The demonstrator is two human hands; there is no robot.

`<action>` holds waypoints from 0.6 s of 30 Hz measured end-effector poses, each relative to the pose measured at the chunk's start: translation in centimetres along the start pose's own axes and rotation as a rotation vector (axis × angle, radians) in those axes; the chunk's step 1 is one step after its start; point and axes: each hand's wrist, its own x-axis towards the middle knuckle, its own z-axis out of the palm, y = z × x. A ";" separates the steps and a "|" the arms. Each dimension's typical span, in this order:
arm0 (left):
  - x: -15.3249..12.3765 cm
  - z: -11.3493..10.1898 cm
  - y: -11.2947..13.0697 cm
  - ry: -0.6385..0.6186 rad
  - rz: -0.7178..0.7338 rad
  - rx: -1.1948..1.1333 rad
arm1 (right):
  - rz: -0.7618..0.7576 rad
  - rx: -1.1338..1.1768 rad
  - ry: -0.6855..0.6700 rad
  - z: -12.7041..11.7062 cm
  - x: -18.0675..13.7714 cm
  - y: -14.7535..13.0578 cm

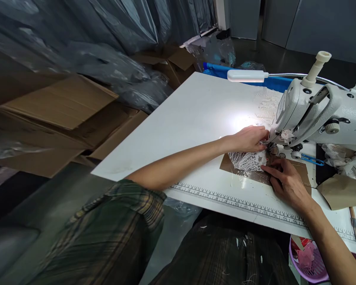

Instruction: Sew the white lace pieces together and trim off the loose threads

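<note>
A piece of white lace (247,160) lies on a brown paper sheet (225,163) on the white table, right at the needle of a white sewing machine (314,114). My left hand (249,137) rests on the far edge of the lace by the presser foot, fingers curled down onto it. My right hand (283,180) lies on the brown sheet at the near right corner of the lace, fingertips pressed against its edge. More lace (267,105) trails behind the machine.
The white table (192,118) has a printed ruler (234,200) along its near edge. Blue-handled snips (313,159) lie right of the needle. Cardboard boxes (56,107) and plastic-wrapped bundles stand at left. A purple basket (307,259) sits below right.
</note>
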 end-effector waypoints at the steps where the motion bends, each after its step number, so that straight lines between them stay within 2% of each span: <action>1: -0.3 0.1 0.1 0.067 0.009 0.113 | 0.000 -0.001 -0.002 0.0 0.0 0.0; 4: -1.9 0.3 0.6 0.179 0.099 0.296 | 0.005 -0.003 -0.007 -0.1 0.0 0.0; 7: -3.8 0.5 1.4 0.129 0.256 0.265 | -0.003 0.000 -0.008 -0.1 -0.1 0.0; 9: -4.8 0.7 1.9 0.088 0.304 0.266 | -0.007 0.002 0.000 -0.1 -0.1 0.0; 13: -5.4 1.3 2.3 0.039 0.297 0.331 | 0.017 0.004 0.001 0.1 -0.1 0.1; 18: -4.6 1.4 2.0 -0.004 0.270 0.354 | 0.009 -0.019 -0.001 0.0 0.0 0.1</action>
